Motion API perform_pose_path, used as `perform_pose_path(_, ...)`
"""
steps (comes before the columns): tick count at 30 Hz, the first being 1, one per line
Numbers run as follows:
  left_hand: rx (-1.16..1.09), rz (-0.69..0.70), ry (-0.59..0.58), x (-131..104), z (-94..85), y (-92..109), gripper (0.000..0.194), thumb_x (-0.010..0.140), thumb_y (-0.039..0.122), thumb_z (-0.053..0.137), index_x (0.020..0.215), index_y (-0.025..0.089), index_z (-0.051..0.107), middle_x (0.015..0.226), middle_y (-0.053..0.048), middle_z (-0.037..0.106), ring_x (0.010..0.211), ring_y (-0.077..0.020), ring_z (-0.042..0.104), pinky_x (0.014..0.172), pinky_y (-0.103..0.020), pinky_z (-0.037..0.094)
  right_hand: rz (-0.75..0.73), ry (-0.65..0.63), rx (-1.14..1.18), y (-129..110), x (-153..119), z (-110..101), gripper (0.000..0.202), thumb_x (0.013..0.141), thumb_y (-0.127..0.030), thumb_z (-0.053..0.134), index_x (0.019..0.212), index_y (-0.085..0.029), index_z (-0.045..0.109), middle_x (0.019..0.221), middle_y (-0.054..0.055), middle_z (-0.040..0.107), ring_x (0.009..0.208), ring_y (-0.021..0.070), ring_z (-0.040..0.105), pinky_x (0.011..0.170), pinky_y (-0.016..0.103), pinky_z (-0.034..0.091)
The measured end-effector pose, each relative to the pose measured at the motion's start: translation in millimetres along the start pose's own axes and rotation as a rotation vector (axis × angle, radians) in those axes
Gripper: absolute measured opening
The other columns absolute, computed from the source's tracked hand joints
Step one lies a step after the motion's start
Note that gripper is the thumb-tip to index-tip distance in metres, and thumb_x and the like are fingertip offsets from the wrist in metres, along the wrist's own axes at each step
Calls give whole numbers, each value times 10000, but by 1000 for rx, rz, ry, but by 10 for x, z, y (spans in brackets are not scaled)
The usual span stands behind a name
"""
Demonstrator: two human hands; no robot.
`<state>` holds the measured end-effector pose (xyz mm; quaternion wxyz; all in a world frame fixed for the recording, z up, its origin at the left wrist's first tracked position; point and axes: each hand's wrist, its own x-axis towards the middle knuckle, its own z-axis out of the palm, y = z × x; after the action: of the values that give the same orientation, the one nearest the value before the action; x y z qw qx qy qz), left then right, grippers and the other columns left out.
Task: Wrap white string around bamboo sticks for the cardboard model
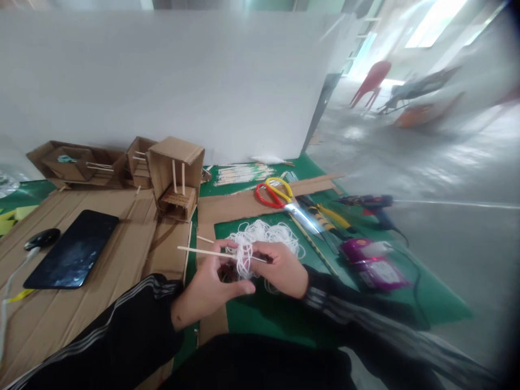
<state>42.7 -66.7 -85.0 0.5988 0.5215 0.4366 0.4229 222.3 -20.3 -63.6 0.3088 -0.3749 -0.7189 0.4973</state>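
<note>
My left hand (211,287) holds thin wooden sticks (199,251) that point out to the left, its thumb stretched beneath them. White string (244,259) is looped around the sticks between my two hands. My right hand (282,268) pinches the looped string from the right side. Behind the hands, a loose tangle of the same white string (280,234) lies on the green table (260,319). Scissors with red and yellow handles (278,195) lie just beyond the tangle.
Small cardboard boxes with sticks (176,176) stand at the back left. A black tablet (75,246) and a mouse (43,238) lie on cardboard at left. Several sticks (244,173) lie near the white panel (162,76). A glue gun (369,203) and purple pack (374,265) are at right.
</note>
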Motion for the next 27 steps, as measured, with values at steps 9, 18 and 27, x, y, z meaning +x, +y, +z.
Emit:
perform_pose_path(9,-62,-26,258,127,-240,144,291,818,313,575,1080,188,551,808,3,581,644,-125,567,580,-226,455,100,12,-204,-22,-39,-414,300,794,-402,647,968,-171,728,739,30,687,560,120,559,546,242,465)
perform_pose_path(18,273,47,464,196,-412,131,143,829,251,446,789,190,569,707,15,534,631,-148,504,594,-249,405,187,21,61,-23,-334,-1071,335,728,-449,715,883,-152,718,458,-31,521,372,80,415,352,225,288)
perform_pose_path(27,1008,355,370,131,-374,349,260,776,179,535,1021,215,613,1232,-101,477,1201,-308,405,1033,-482,275,79,158,333,-299,-325,-1017,284,704,-453,742,860,-223,688,414,-54,487,325,68,360,325,217,210)
